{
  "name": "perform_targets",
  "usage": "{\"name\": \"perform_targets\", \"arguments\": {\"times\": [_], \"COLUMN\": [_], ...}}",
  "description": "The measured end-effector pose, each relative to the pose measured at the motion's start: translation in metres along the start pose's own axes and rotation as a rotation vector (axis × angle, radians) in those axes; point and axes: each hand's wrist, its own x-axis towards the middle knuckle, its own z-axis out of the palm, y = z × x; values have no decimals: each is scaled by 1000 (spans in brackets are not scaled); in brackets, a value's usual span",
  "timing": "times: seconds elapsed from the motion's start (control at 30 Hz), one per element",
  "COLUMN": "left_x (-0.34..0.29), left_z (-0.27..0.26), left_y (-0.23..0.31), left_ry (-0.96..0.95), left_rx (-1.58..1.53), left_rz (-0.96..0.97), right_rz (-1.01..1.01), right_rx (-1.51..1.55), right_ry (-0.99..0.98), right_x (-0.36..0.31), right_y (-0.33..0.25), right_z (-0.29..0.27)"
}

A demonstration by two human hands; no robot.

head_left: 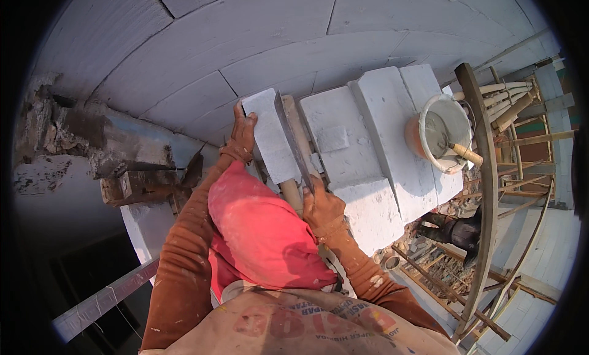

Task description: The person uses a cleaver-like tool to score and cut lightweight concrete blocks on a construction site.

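1. A white, rectangular, slab-like masonry block (pixel 270 140) is being held between the two hands, in front of the wearer and beyond the knee in red cloth (pixel 264 226). Count: one.
2. Its long axis is running from far end to near end, leaning slightly left at the far end. The block is lying just right of the left hand (pixel 244 131) and up-left of the right hand (pixel 323 208); the left hand is nearer, touching it.
3. The left hand is being kept partly closed, gripping the far left edge, thumb over the top face. Finger ends behind the edge are being hidden.
4. The right hand is being kept closed, gripping the near end of a long, thin, dark metal blade (pixel 293 137). Its handle is being covered by the fist; teeth cannot be told. Count: one.
5. The blade is lying lengthwise along the block's right side, nearly parallel with it.
6. To the right, several larger white blocks (pixel 383 109) are being seen side by side; at least three, exact count unclear. One small white offcut (pixel 333 138) is resting on top.
7. One pale round plastic bucket (pixel 445 131) is being supported by the blocks farther right; one wooden tool handle (pixel 465 154) is sticking out.
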Motion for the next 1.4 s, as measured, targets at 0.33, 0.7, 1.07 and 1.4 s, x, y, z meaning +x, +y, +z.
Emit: {"name": "perform_targets", "arguments": {"times": [0.33,0.7,1.07,1.4], "left_x": [1,-3,-1,-4], "left_z": [0,6,4,9], "left_y": [-1,12,-4,10], "left_ry": [25,52,53,18], "left_rx": [88,63,105,136], "left_rz": [121,7,83,60], "right_rz": [-381,-241,55,-286], "right_rx": [298,319,-61,100], "right_ry": [541,435,-22,481], "right_x": [5,2,-2,36], "right_y": [-27,-42,-8,-36], "right_z": [-27,-59,-20,-63]}}
